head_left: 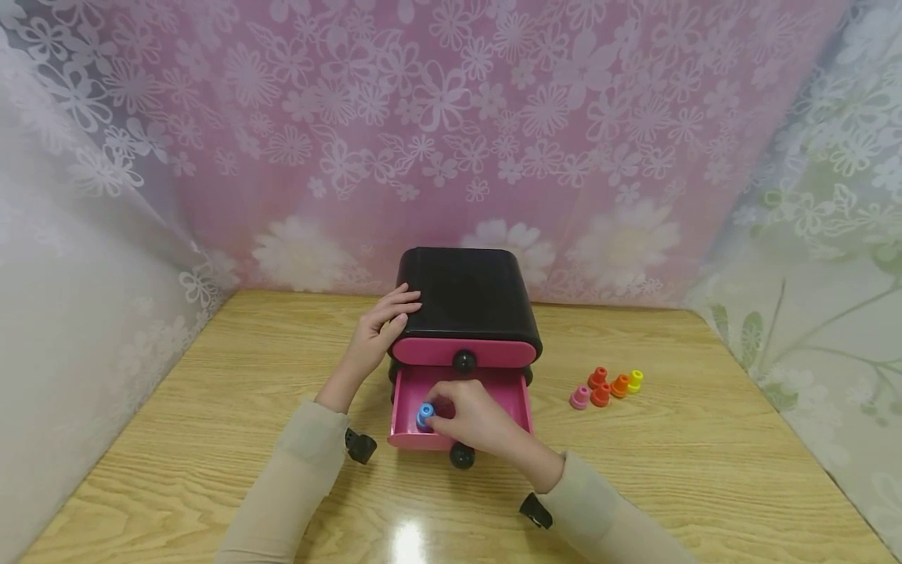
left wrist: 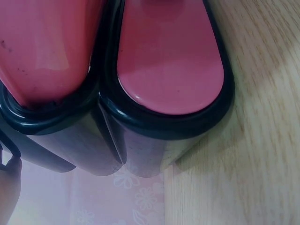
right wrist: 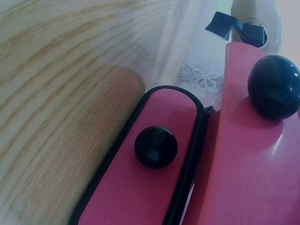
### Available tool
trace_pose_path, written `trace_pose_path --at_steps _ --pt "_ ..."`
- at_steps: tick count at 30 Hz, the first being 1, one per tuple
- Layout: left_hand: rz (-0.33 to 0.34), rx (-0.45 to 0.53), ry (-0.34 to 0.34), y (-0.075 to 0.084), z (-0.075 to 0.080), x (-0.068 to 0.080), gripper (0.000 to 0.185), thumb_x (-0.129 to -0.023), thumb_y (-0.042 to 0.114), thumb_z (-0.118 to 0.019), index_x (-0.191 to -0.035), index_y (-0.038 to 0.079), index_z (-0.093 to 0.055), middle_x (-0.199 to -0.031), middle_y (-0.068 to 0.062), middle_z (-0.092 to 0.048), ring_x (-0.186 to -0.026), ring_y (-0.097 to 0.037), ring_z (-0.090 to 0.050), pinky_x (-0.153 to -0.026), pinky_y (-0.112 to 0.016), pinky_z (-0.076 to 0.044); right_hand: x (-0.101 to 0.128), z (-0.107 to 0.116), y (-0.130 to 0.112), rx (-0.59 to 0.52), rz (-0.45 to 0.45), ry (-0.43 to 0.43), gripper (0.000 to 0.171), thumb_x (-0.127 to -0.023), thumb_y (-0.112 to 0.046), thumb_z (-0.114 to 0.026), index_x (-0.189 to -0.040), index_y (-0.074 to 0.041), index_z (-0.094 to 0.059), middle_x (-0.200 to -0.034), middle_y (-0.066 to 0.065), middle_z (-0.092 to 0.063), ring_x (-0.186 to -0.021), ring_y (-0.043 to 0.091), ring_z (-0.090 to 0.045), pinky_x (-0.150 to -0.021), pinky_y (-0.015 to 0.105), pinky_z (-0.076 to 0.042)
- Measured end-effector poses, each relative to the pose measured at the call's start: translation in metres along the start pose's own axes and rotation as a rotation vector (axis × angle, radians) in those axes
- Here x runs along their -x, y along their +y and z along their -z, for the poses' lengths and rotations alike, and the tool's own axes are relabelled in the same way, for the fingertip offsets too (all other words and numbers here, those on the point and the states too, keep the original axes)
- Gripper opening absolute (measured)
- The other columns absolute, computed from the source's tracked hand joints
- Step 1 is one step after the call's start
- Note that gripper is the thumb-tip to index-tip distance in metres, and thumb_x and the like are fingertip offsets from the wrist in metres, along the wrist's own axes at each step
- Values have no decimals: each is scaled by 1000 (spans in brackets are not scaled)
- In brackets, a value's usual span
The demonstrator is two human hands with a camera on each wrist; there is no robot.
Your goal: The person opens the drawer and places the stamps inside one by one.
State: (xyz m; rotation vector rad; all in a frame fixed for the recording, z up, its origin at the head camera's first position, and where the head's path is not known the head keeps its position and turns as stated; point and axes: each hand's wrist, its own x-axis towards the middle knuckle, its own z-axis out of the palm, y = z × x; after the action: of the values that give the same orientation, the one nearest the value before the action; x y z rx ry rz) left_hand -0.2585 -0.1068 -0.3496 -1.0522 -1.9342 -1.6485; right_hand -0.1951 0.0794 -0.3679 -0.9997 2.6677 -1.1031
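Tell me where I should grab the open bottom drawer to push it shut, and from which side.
Take the round black knob at the middle of the open pink drawer front, coming from the front, the person's side. It sticks out from the flat panel, so fingers can close round it, and a centred push should slide it in straight. The right hand, holding a blue piece, is over the drawer.

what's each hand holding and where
The right hand pinches a blue piece by its side, over the open drawer. The left hand only rests on the box's left edge.
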Motion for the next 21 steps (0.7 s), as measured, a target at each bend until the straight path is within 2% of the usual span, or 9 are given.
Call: trace_pose_path --at_steps 9,21 --pt "8 0 -4 0 0 1 27 -84 -14 -40 -107 -17 -54 -121 -31 -44 -125 -39 -24 -101 -50 -21 2 1 -2 9 17 24 17 -77 -11 -67 -92 -5 -63 -85 0 -63 -81 11 -60 -72 24 -49" --pt "-16 -10 -1 0 0 1 27 -83 -15 -40 -106 -17 -54 -120 -32 -44 -125 -41 -24 -100 -51 -20 17 10 -3 32 117 203 22 -74 -9 -70 -94 -2 -64 -88 6 -64 -82 18 -60 -73 33 -50"
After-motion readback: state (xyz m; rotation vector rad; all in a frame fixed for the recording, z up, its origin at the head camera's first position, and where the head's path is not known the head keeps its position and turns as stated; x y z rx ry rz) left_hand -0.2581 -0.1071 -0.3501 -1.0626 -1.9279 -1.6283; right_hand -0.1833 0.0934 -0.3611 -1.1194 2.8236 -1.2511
